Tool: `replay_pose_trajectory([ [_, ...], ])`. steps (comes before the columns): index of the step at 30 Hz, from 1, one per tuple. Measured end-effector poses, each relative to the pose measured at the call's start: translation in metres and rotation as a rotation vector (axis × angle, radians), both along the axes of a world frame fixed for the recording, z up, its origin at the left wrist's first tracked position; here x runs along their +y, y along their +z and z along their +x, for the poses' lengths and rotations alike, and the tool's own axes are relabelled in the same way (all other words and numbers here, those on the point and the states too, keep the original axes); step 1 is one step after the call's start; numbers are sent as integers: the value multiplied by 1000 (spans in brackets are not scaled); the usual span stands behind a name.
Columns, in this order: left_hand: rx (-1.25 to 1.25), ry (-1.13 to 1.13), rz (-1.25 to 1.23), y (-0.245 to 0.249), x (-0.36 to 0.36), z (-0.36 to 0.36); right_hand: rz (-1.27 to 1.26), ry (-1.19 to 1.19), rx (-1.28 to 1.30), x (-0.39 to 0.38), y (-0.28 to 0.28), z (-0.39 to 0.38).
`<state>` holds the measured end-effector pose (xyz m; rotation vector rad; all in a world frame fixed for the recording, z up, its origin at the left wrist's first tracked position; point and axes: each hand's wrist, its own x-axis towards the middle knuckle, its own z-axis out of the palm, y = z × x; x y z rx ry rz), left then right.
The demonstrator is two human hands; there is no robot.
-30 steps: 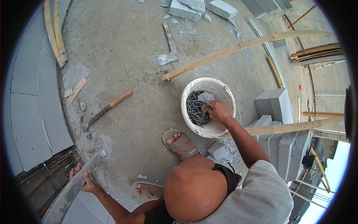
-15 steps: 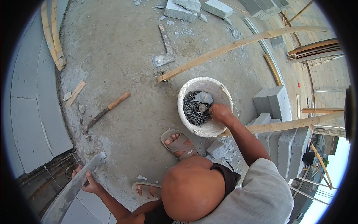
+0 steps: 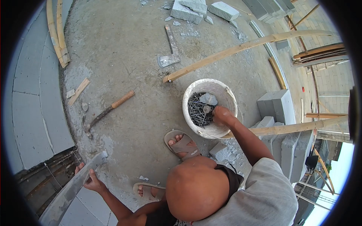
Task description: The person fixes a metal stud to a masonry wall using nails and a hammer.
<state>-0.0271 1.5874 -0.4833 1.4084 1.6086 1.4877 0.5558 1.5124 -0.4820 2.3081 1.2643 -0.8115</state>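
Note:
A white bucket with nails and a grey lump of stone in it stands on the floor at the centre. My right hand reaches inside its right part, next to the nails, with the fingers curled; what they hold, if anything, is hidden. At the lower left my left hand grips a long grey board, thumb on the near side and fingers on the far side. The board stands on edge and slants up to the right.
A hammer lies left of the bucket and a hatchet beyond it. Wooden poles flank the bucket. Grey blocks are stacked at the right, with broken ones at the top. An opening with bars lies lower left.
The view has shifted slightly, so the floor items appear a little further right. Both hands keep nearly the same places, the right in the bucket and the left on the board.

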Motion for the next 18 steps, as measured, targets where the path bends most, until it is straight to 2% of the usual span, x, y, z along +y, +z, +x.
replay_pose_trajectory([
  [4,-16,-35,23,-3,3,1,39,-48,25,1,-18,9],
  [6,-10,-37,33,-5,3,2,103,-7,161,3,-15,11],
  [10,12,-45,56,-12,0,2,79,-11,150,2,-35,19],
  [12,-62,-3,14,-15,-7,10,66,-17,118,4,-22,11],
  [14,-8,52,24,-25,-17,12,124,99,114,-3,-22,13],
  [16,0,135,-16,-39,-33,13,71,149,11,3,7,5],
  [18,38,209,-46,-48,-49,24,256,204,-30,11,46,-7],
])
